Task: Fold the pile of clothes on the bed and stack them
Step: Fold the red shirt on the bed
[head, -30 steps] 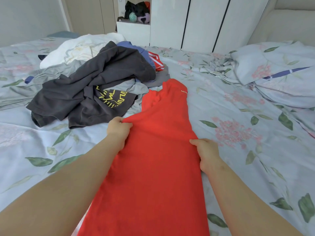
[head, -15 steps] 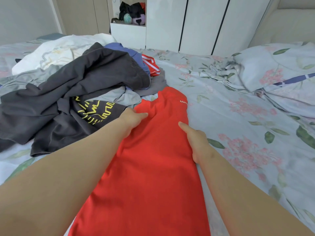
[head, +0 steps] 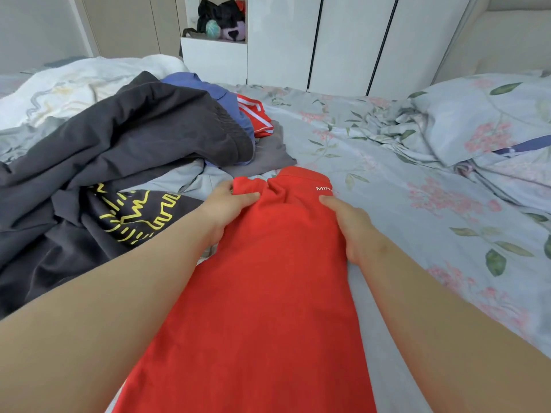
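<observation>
A long red garment [head: 268,278] with small white lettering lies lengthwise on the floral bed sheet [head: 417,204] in front of me. My left hand [head: 229,204] grips its far left corner, bunching the cloth under thumb and fingers. My right hand [head: 351,225] holds the far right edge, thumb on top near the lettering and fingers tucked under the edge. To the left lies the unfolded pile: a dark grey garment [head: 134,138], a black shirt with a yellow print [head: 131,216], a blue piece [head: 214,90] and a red-and-white striped piece [head: 256,114].
A white blanket [head: 74,84] lies at the far left. A floral pillow [head: 492,114] sits at the right. White wardrobe doors [head: 343,40] and a shelf with plush toys [head: 223,22] stand behind the bed.
Both hands slid along the red garment's edges from its middle to its far end. The left hand now bunches the far corner. The view moved closer to the pile.
</observation>
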